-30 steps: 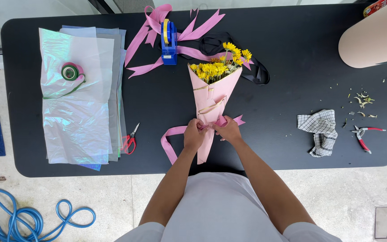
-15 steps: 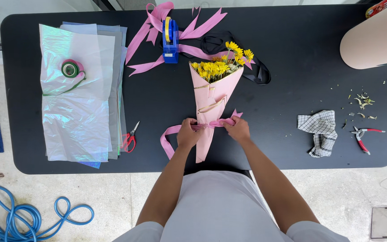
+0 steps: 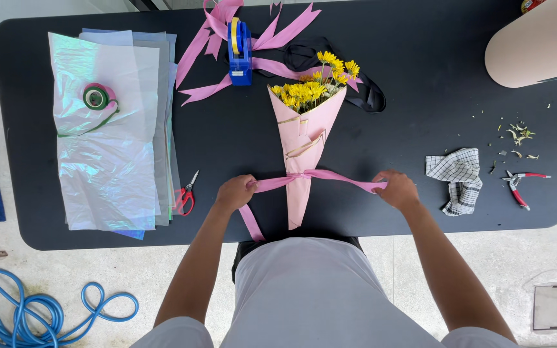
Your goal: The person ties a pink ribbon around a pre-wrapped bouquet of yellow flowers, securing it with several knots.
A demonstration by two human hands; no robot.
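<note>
A cone-shaped bouquet [image 3: 304, 148] of yellow flowers in pink wrapping paper lies on the black table [image 3: 420, 84], tip toward me. A pink ribbon [image 3: 330, 178] is knotted around its lower part and stretched out sideways. My left hand [image 3: 234, 192] grips the ribbon's left end, whose tail hangs toward the table's front edge. My right hand [image 3: 397, 189] grips the right end, well apart from the bouquet.
A stack of iridescent film sheets [image 3: 107, 135] with a roll of green tape [image 3: 97, 96] lies at the left, red scissors [image 3: 185, 194] beside it. A blue tape dispenser [image 3: 240, 45] and pink ribbon strips sit at the back. A checked cloth [image 3: 456, 177] and red pliers [image 3: 520, 187] lie right.
My hands, close together at the bouquet's stem, have moved apart sideways, pulling the pink ribbon taut around the wrapping.
</note>
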